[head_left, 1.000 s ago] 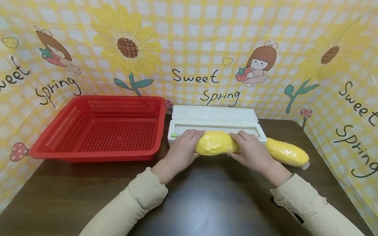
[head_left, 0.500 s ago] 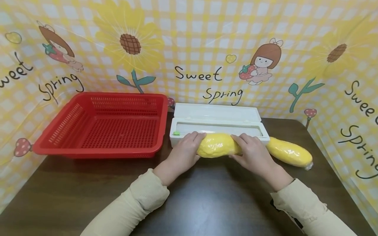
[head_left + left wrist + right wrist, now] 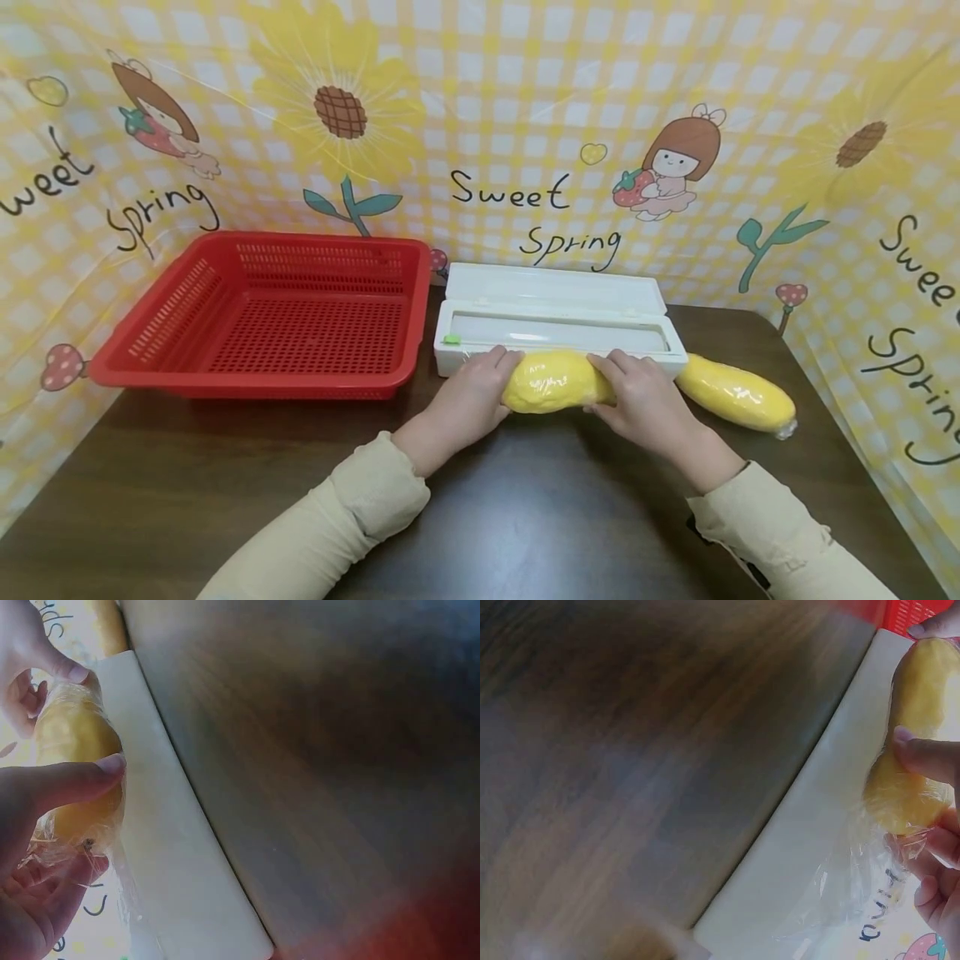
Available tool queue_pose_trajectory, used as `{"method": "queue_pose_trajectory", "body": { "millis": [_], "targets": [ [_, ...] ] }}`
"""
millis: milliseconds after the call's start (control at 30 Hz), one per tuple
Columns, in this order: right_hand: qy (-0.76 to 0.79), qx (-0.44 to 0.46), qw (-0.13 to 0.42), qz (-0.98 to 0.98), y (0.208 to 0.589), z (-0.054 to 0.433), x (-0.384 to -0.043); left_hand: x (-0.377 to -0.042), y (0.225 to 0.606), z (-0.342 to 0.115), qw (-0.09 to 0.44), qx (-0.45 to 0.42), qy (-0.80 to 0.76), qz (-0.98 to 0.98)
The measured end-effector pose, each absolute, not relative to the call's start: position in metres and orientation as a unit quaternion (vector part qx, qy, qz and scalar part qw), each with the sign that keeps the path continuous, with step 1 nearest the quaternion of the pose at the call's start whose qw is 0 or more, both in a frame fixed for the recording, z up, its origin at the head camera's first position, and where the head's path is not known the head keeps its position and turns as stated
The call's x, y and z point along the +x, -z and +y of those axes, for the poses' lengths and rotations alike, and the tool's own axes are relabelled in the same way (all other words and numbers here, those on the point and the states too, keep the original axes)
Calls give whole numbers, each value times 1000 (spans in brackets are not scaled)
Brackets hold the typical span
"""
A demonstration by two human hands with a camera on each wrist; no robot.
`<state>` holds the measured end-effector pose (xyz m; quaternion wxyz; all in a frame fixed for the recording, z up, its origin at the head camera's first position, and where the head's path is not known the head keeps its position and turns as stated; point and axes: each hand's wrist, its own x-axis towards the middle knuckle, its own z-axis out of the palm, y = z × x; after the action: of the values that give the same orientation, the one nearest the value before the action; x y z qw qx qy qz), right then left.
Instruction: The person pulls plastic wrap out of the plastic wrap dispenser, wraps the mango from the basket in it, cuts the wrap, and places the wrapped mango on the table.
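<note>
A yellow fruit-like piece [image 3: 551, 381], wrapped in clear film, is held crosswise between both hands. My left hand [image 3: 467, 400] grips its left end and my right hand [image 3: 651, 398] its right end. In the left wrist view, a thumb lies over the yellow piece [image 3: 79, 739] with fingers beneath. Loose cling film [image 3: 847, 877] trails from its end in the right wrist view. Just behind it stands a white cling film dispenser [image 3: 551, 287], lid up, a green slider [image 3: 452, 339] at its left end and a roll inside. The held piece overlaps the dispenser's front edge.
A longer yellow wrapped piece [image 3: 738, 396] lies to the right of the dispenser, partly hidden behind the right hand. On the left stands a red perforated basket [image 3: 255, 381]. A yellow checked cloth [image 3: 487, 108] hangs behind the brown table [image 3: 517, 517].
Both hands have drawn the wrapped yellow piece slightly toward me, down from the dispenser's opening. More of the roll and the green slider now shows. The view has shifted a little.
</note>
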<state>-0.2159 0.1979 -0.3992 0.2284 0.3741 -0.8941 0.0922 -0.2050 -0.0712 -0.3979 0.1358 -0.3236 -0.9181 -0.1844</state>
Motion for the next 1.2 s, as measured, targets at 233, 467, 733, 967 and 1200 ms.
{"method": "queue_pose_trajectory", "body": {
  "millis": [233, 467, 733, 967, 1200],
  "targets": [
    [-85, 373, 206, -901, 402, 197, -217, -203, 401, -71, 122, -320, 177, -923],
    [-70, 374, 173, -909, 400, 194, -217, -203, 403, -70, 117, -326, 168, -923],
    [-59, 385, 169, -906, 400, 193, -218, -201, 403, -69, 104, -317, 149, -931],
    [-41, 393, 142, -908, 391, 191, -219, -202, 399, -68, 84, -307, 154, -935],
    [-20, 396, 103, -912, 380, 189, -220, -203, 395, -66, 52, -289, 158, -943]
  ]
}}
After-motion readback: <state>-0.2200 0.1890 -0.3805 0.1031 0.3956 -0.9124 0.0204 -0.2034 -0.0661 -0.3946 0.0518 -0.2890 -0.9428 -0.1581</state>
